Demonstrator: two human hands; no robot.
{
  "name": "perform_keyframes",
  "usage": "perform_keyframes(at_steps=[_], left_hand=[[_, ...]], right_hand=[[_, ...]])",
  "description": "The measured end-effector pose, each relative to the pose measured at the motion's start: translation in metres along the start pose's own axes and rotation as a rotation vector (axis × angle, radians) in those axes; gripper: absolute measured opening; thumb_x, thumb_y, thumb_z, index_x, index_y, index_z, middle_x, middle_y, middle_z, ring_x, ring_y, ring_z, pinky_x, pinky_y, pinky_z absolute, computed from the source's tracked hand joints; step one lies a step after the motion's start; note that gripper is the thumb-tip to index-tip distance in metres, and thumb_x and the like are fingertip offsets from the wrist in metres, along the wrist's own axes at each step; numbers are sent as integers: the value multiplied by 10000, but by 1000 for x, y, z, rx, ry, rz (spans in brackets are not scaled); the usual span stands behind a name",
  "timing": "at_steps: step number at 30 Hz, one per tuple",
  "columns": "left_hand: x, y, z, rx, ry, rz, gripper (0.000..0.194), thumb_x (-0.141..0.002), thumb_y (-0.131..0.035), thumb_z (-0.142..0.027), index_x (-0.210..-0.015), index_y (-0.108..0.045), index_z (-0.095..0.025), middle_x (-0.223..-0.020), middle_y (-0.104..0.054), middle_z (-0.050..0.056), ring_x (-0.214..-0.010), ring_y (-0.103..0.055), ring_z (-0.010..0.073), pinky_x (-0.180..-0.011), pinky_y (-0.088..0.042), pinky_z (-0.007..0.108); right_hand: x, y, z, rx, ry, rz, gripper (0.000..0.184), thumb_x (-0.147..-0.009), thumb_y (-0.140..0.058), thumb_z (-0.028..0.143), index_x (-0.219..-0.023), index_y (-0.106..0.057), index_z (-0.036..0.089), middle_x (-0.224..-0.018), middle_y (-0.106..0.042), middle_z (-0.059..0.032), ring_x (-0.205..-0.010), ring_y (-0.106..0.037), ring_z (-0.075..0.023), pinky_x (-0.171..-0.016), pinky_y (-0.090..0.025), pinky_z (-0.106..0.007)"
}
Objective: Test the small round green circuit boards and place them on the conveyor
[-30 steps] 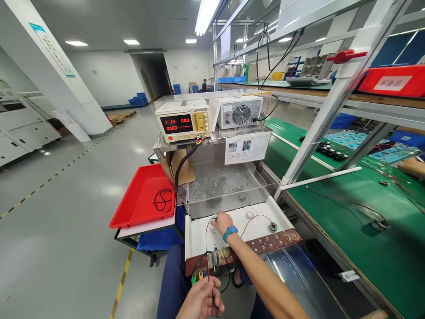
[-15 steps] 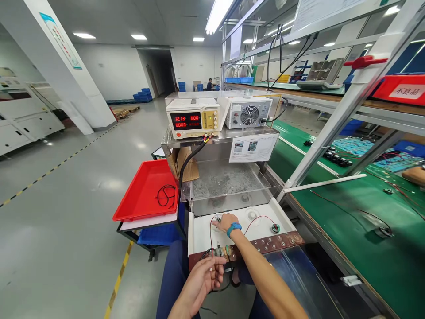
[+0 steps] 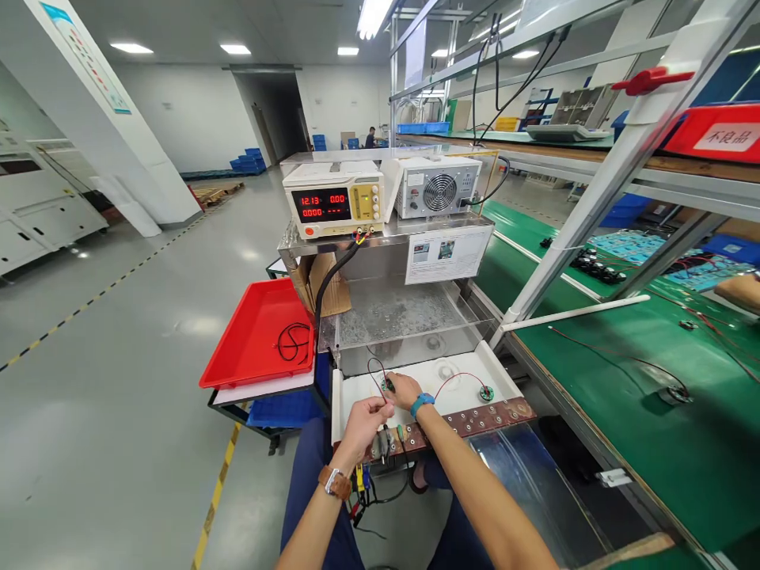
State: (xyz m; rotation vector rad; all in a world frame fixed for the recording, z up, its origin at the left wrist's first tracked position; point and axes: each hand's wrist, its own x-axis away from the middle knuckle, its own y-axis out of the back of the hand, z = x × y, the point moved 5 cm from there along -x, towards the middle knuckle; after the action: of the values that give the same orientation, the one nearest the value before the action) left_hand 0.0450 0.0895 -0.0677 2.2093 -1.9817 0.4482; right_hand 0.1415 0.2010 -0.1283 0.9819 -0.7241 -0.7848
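Observation:
My right hand [image 3: 406, 390], with a blue band at its wrist, pinches a small round circuit board [image 3: 388, 385] above the white tray [image 3: 354, 389]. Thin red and black wires [image 3: 375, 361] loop up from that board. My left hand [image 3: 363, 426] has its fingers closed on the wires just left of the board, and a brown strap watch [image 3: 335, 481] is on that wrist. Farther right in the tray lies a second round board [image 3: 486, 393] with a red lead. A brown strip with metal studs [image 3: 487, 417] runs along the tray's near edge.
A power supply [image 3: 332, 202] with a lit red display stands on the metal shelf ahead. At the left is a red tray [image 3: 237, 348] holding a black cable. To the right, a green bench [image 3: 570, 380] carries a wired round part [image 3: 675, 394]; another person's hand [image 3: 739, 291] shows there.
My left hand has moved up and forward from near my lap to the wires beside the board. My right hand remains at the board, which now shows more clearly.

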Motion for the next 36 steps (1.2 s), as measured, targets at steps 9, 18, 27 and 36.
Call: perform_keyframes(at_steps=[9, 18, 27, 36], left_hand=[[-24, -7, 30, -191, -8, -23, 417, -560, -821, -565, -585, -697, -168, -616, -688, 63, -635, -604, 184, -663, -450, 297], [-28, -10, 38, -211, 39, 0, 408, -553, -807, -557, -579, -681, -169, -610, -686, 66, -597, -597, 169, -639, -447, 296], [-30, -11, 38, -207, 95, 0, 362, -550, -827, -496, -501, -649, -184, -544, -650, 49, -559, -565, 158, -621, -445, 294], [-27, -12, 37, -170, 96, 5, 356, -516, -841, -474, -510, -641, -180, -549, -648, 40, -564, -568, 148, -642, -451, 288]], right_hand=[[-1, -4, -4, -13, 3, -26, 320, -899, -586, 333, -1194, -579, 209, -1104, -714, -84, -1006, -649, -228, -762, -382, -281], [1, -2, -5, -16, 1, -16, 340, -908, -579, 336, -1224, -574, 210, -1126, -714, -87, -1033, -646, -230, -787, -393, -280], [1, -2, -4, -4, 2, -27, 338, -911, -581, 339, -1221, -573, 207, -1108, -725, -80, -1018, -660, -227, -768, -393, -278], [1, -2, -3, -21, -22, -29, 321, -907, -603, 360, -1199, -585, 227, -1067, -733, -65, -998, -669, -218, -753, -386, -266]])
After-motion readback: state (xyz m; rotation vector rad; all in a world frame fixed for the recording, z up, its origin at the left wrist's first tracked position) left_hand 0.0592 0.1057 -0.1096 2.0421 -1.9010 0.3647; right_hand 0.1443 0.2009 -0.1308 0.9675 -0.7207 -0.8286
